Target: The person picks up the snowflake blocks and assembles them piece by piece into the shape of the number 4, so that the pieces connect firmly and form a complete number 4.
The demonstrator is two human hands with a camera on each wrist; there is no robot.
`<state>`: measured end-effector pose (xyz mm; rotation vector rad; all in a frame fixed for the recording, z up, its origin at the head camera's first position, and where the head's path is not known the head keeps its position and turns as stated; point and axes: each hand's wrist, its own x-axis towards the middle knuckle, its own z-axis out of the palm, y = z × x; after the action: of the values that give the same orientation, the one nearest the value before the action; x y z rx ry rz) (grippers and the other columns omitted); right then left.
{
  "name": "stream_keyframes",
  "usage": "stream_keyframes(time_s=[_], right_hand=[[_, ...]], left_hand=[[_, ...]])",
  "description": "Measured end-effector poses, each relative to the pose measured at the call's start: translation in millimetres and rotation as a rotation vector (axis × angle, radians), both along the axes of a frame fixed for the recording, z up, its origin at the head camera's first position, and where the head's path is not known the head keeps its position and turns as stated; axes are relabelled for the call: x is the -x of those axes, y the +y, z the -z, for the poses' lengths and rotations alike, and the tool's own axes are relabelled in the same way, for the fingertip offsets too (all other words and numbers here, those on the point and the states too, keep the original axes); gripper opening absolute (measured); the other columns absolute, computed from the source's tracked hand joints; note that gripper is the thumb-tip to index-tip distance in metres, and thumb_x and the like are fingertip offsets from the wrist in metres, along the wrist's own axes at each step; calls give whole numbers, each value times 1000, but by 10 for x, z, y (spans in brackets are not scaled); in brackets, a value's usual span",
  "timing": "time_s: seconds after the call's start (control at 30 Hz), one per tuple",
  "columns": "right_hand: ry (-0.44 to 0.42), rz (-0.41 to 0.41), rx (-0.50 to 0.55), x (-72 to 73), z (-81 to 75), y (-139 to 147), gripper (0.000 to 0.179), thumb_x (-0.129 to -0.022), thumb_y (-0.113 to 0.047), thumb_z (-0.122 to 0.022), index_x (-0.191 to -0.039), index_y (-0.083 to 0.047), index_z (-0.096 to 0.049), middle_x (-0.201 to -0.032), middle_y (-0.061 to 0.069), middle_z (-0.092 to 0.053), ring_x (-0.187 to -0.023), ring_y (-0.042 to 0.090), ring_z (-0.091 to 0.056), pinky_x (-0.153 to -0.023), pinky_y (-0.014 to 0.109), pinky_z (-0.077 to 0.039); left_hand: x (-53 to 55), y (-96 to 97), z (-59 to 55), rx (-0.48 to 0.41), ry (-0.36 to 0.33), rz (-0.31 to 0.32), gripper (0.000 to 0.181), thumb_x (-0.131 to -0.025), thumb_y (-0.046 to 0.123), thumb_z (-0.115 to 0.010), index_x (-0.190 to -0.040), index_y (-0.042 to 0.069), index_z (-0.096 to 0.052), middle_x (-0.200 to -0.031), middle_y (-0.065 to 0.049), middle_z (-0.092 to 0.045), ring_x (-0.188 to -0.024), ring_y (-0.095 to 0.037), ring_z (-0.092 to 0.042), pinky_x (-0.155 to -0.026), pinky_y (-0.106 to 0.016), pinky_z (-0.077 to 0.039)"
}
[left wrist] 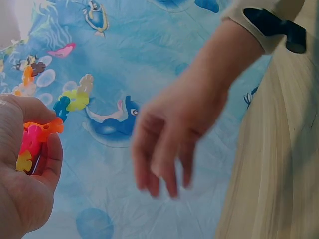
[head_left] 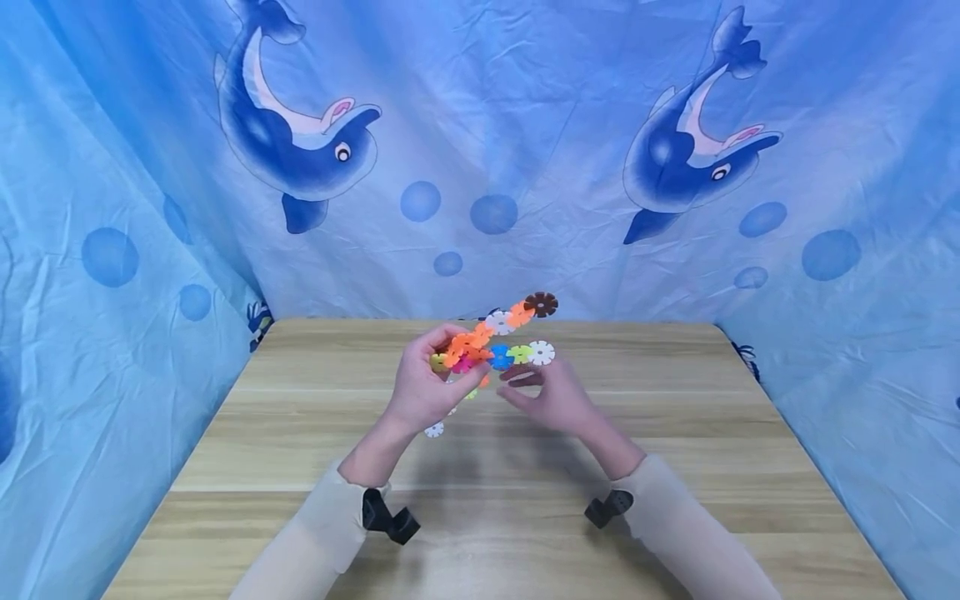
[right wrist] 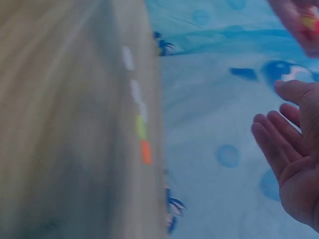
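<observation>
My left hand (head_left: 427, 387) grips a joined cluster of flower-shaped plastic discs (head_left: 467, 342), with the thumb in front and the fingers behind. From the cluster one arm runs up to a brown disc (head_left: 542, 304). Another arm, blue and yellow-green, reaches right to a white disc (head_left: 542, 352). In the left wrist view, pink (left wrist: 31, 142) and orange discs show between thumb and fingers. The right hand (head_left: 555, 396) is just below the white-ended arm; in the right wrist view its fingers (right wrist: 279, 139) are extended and loosely spread, apart from the discs.
A separate row of white, green and orange discs (right wrist: 141, 127) lies on the wooden table (head_left: 480, 533), partly hidden behind the left hand in the head view. Blue curtains (head_left: 480, 167) printed with dolphins stand around the back and sides. Each wrist wears a black camera mount (head_left: 390, 517).
</observation>
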<state>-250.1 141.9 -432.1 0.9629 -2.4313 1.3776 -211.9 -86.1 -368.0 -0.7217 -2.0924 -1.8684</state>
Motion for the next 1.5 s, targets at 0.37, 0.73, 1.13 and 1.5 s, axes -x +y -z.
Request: stream_keyframes(time_s=[0.37, 0.73, 1.13, 1.5], right_hand=[[-51, -331, -410, -29, 441, -462, 41, -97, -18, -77, -136, -6, -70, -137, 8, -73, -129, 22, -68, -112, 41, -57], [78, -378, -752, -191, 594, -709, 54, -98, -34, -75, -148, -18, -61, -162, 8, -52, -144, 26, -48, -118, 36, -49], [18, -230, -606, -134, 678, -657, 16, -94, -6, -77, -110, -8, -78, -102, 3, -67, -90, 9, -59, -80, 17, -54], [-46, -195, -533, -100, 552, -359, 8, -97, -8, -73, -94, -14, -70, -87, -6, -65, -79, 4, -55, -72, 18, -51]], left_hand=[[-6, 11, -29, -15, -20, 1, 27, -87, -3, -81, -111, -1, -69, -103, -17, -72, -81, -6, -68, -62, -19, -60], [-15, 20, -39, -25, -43, 4, 29, -87, -2, -81, -113, 0, -70, -104, -12, -73, -85, -5, -69, -65, -19, -62], [2, 28, -12, -27, -22, 10, 27, -87, -1, -81, -111, 0, -70, -103, -18, -74, -88, -9, -67, -64, -21, -59], [23, 23, 14, -6, -18, -4, 27, -87, 0, -82, -111, 1, -70, -101, -16, -73, -88, -11, -66, -64, -23, -58]])
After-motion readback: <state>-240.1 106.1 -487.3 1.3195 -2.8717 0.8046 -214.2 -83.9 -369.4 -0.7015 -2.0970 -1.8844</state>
